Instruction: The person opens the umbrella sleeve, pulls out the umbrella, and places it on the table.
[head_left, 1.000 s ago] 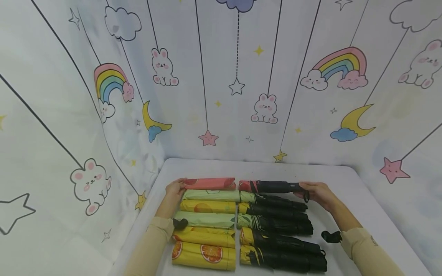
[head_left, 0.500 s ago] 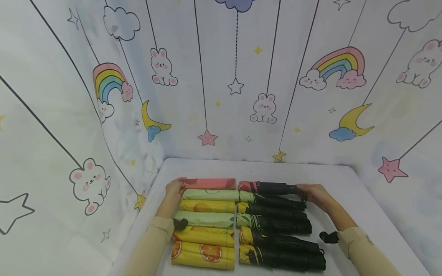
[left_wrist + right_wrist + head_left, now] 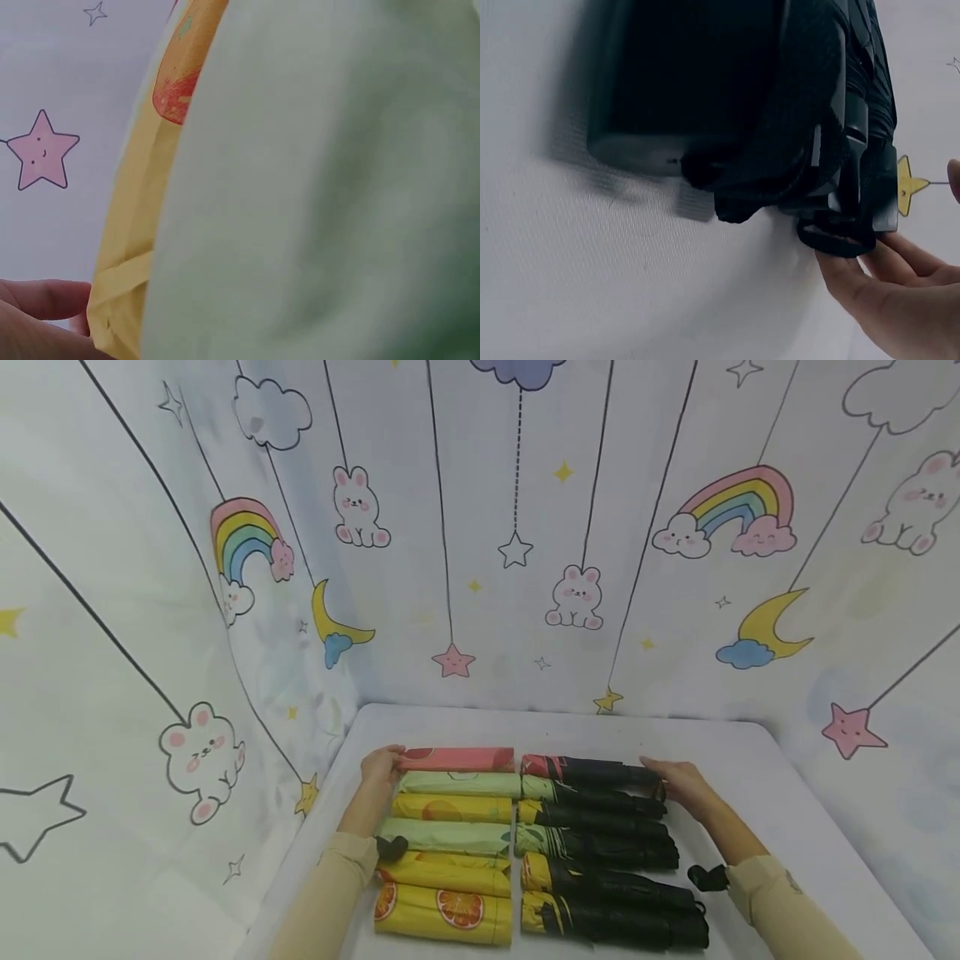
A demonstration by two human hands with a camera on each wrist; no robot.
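Observation:
My left hand (image 3: pixel 381 764) pinches the left end of a red fruit-print umbrella sleeve (image 3: pixel 461 759) at the back of the left column. In the left wrist view, its fingers (image 3: pixel 49 298) show beside the end of a yellow sleeve (image 3: pixel 127 217), with the red one mostly hidden. Opposite, a folded red-and-black umbrella (image 3: pixel 585 768) lies at the back of the right column. My right hand (image 3: pixel 686 783) is at its handle end. In the right wrist view, fairly straight fingers (image 3: pixel 855 289) touch the black handle end, and the thumb stands apart.
Several green and yellow sleeves (image 3: pixel 450 837) lie side by side in front of the red one. Matching folded umbrellas (image 3: pixel 600 847) with black handles form the right column, a narrow gap between. Beneath is a white table (image 3: pixel 570 727), enclosed by a printed cloth backdrop (image 3: pixel 517 635).
My right hand has loosened from the handle of the red-and-black umbrella, its fingers straightening. The red sleeve's right end has settled slightly lower. My left hand stays at its end.

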